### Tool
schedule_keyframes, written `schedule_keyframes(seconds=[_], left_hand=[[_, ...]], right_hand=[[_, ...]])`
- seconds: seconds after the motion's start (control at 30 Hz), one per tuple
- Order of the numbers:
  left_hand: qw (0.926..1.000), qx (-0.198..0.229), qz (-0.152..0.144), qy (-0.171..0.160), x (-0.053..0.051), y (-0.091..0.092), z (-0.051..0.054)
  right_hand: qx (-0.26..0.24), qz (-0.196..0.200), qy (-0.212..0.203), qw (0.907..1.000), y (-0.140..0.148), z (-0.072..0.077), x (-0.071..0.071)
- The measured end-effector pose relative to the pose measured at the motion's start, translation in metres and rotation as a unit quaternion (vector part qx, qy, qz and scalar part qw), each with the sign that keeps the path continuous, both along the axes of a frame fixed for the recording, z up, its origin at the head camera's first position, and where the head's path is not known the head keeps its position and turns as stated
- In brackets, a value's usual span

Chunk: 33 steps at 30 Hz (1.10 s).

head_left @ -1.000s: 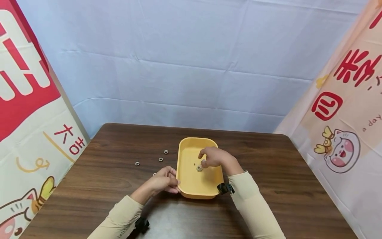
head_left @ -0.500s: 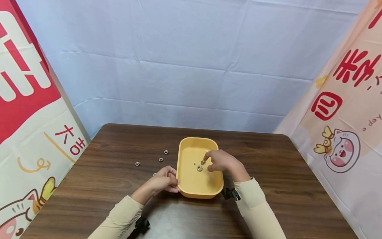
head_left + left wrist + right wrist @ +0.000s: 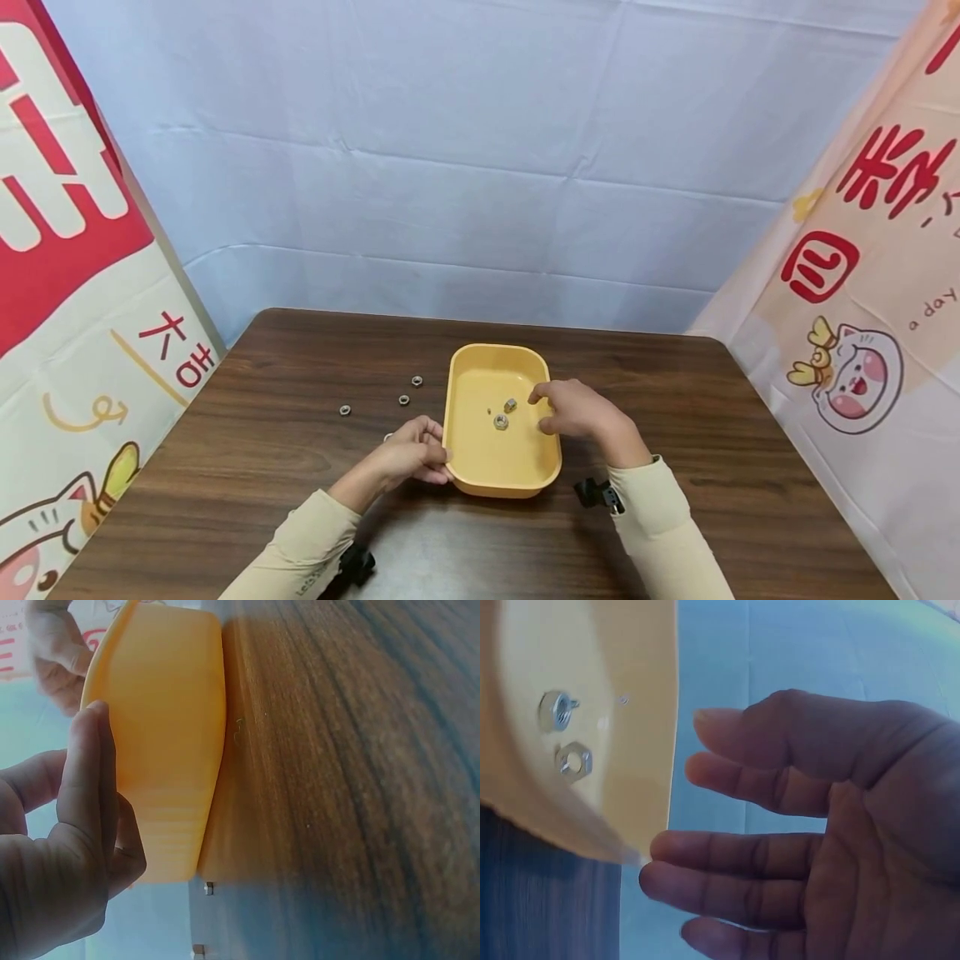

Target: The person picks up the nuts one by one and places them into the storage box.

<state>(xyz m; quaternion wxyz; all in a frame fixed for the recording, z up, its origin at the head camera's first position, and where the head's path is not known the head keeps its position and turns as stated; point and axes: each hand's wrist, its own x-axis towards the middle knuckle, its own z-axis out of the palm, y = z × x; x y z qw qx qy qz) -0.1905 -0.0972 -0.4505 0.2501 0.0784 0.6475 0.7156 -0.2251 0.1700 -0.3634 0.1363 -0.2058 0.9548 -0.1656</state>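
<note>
A yellow plastic tray (image 3: 495, 462) stands on the table. My left hand (image 3: 408, 452) grips its left rim near the front corner, with fingers (image 3: 88, 769) against the outside wall in the left wrist view. Inside the tray lie two metal hex nuts, one flat (image 3: 501, 422) and one tipped on its side (image 3: 511, 406). A tiny metal piece (image 3: 489, 411) is beside them. My right hand (image 3: 581, 408) hovers at the tray's right rim, fingers apart and holding nothing; the right wrist view shows its fingers (image 3: 727, 889) loosely extended.
Left of the tray, smaller nuts lie on the brown wooden table (image 3: 697, 467): one far back (image 3: 417, 381), another nut (image 3: 404, 400) nearer, and a third nut (image 3: 345, 410) further left. A pale ring-shaped piece (image 3: 387, 437) is partly hidden by my left hand. Cloth hangs behind.
My right hand has let go of a nut on the tray floor, where it now lies beside the other nut. The hand has drawn back to the right. My left hand stays put.
</note>
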Motion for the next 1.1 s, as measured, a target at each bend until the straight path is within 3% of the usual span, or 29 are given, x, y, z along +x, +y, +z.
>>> schedule_keyframes(seconds=[0.27, 0.57, 0.7, 0.87, 1.1], left_hand=[[1.0000, 0.001, -0.002, -0.002, -0.001, 0.000, 0.000], [0.9999, 0.007, -0.004, -0.007, -0.003, 0.001, -0.001], [1.0000, 0.005, -0.004, -0.006, -0.003, 0.001, -0.002], [1.0000, 0.004, -0.003, -0.007, -0.003, 0.000, -0.002], [1.0000, 0.004, -0.004, -0.007, -0.002, 0.000, -0.002]], right_hand=[[0.010, 0.029, 0.018, 0.9994, 0.015, -0.004, 0.008], [-0.035, 0.043, 0.065, 0.9964, 0.037, -0.023, 0.014], [-0.068, 0.026, 0.078, 0.9943, 0.042, -0.036, 0.018], [-0.114, -0.023, 0.084, 0.9896, 0.042, -0.045, 0.023], [-0.166, -0.096, 0.038, 0.9808, 0.037, -0.055, 0.029]])
